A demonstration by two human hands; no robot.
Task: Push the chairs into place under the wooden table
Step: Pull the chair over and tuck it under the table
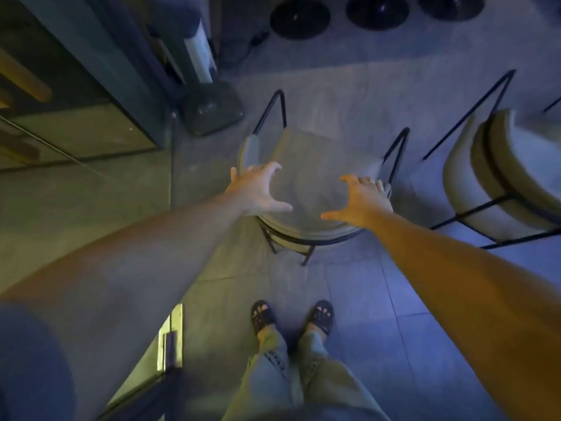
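A padded chair (315, 165) with a curved beige backrest and thin black metal legs stands on the tiled floor right in front of me, seen from above. My left hand (258, 189) hovers over the left end of the backrest, fingers spread, holding nothing. Over the right end of the backrest is my right hand (361, 199), also spread, its fingertips close to the rim; I cannot tell whether they touch it. A second chair (491, 180) of the same kind stands to the right. The wooden table is not in sight.
A glass door or panel with a dark frame (100, 95) runs along the left. A weighted stand base (212, 107) sits just beyond the chair's left front leg. Round black table bases (299, 18) stand at the far top. My sandalled feet (291, 317) are behind the chair.
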